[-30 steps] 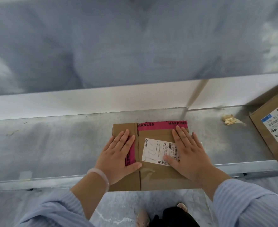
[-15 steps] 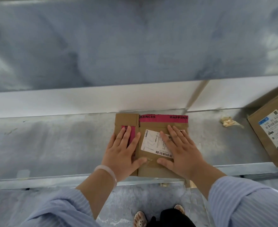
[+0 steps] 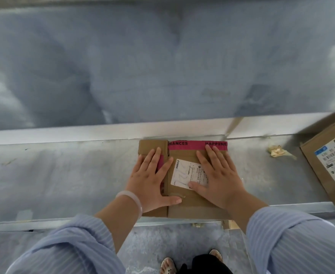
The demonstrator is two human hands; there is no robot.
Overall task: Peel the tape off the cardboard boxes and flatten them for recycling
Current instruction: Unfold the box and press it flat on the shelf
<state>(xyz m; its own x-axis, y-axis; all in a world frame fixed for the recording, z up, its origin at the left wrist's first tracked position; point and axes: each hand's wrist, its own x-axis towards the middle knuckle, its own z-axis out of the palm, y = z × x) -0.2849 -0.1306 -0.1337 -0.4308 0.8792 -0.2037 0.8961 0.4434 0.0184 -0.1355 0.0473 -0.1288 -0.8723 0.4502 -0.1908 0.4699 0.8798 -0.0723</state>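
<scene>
Flattened cardboard box [image 3: 184, 206] lies on metal shelf [image 3: 64, 175], far edge against back wall. Left hand [image 3: 151, 180] and right hand [image 3: 217, 177] both flat, fingers straight, palms pressing box down. Pink tape [image 3: 190, 145] runs along far edge, partly under right fingertips. Judgement: box light, thin, stiff but springy at folds, likely slides on smooth metal. Best hold: pinch tape end at far corner, other palm pinning the cardboard.

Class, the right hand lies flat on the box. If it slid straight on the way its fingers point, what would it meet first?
The pink tape on the far edge of the box, right at the fingertips of the right hand; past it, probably the pale ledge behind.
</scene>
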